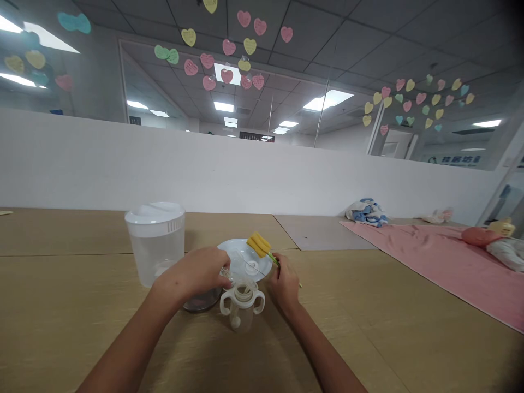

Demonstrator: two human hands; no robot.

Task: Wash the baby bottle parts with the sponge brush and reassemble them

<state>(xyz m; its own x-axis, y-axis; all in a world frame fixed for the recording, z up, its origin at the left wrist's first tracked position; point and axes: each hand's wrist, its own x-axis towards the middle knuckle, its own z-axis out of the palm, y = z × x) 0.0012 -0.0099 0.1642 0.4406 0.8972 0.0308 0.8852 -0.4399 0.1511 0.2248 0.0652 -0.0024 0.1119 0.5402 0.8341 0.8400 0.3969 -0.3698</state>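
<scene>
My right hand (pixel 285 284) is closed round the green handle of a bottle brush with a yellow sponge head (pixel 258 244), which points up and to the left. Between the fingertips of my left hand (pixel 200 268) is a small clear piece (pixel 225 277), mostly covered by them. Just below it a clear baby bottle (pixel 242 316) with two white handles stands upright, its top uncapped. A white plate (pixel 263 268) lies behind the bottle, with a round white part (pixel 251 267) on it. Under my left hand shows a dark round dish or lid (pixel 203 302), partly hidden.
A clear bucket with a white lid (pixel 155 240) stands at the left. To the right a pink cloth (pixel 426 262) covers the table, with a doll-like thing (pixel 483 237) on it. A crumpled blue-and-white cloth (pixel 366 212) lies by the white wall (pixel 245 180).
</scene>
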